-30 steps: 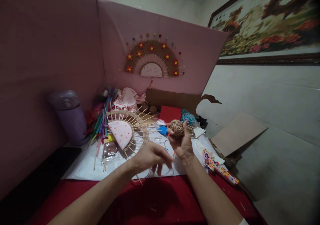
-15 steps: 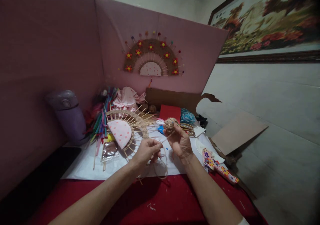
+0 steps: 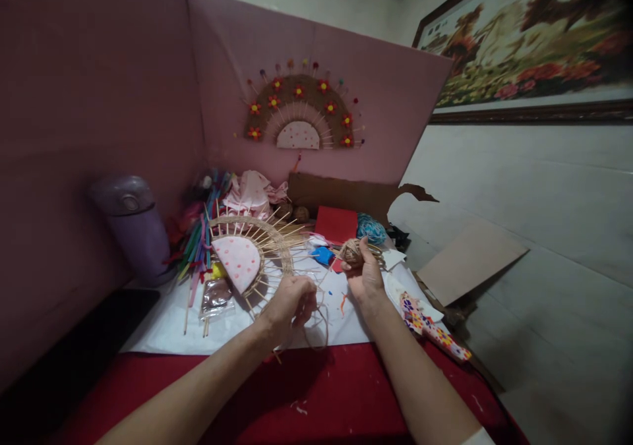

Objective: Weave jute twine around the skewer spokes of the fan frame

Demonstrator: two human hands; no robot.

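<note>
**Twine drawn off the ball beside the half-woven fan**

The right hand (image 3: 364,279) closes its fingers around the ball of twine (image 3: 352,252), raised above the white paper. The left hand (image 3: 291,303) pinches the loose strand (image 3: 320,320), which loops at 5 o'clock of the woven fan (image 3: 247,255). The next move seems to need a taut strand led between the fan's sticks.

Right grip (image 3: 364,275): closed round a small brown ball of jute twine (image 3: 352,252), held above the white paper sheet (image 3: 163,329).
Left grip (image 3: 289,303): pinching a loose loop of the same twine (image 3: 319,326).
Beyond left grip: half-woven fan of wooden sticks with pink dotted centre (image 3: 242,257).
Far left: lilac lidded flask (image 3: 133,224).
</note>
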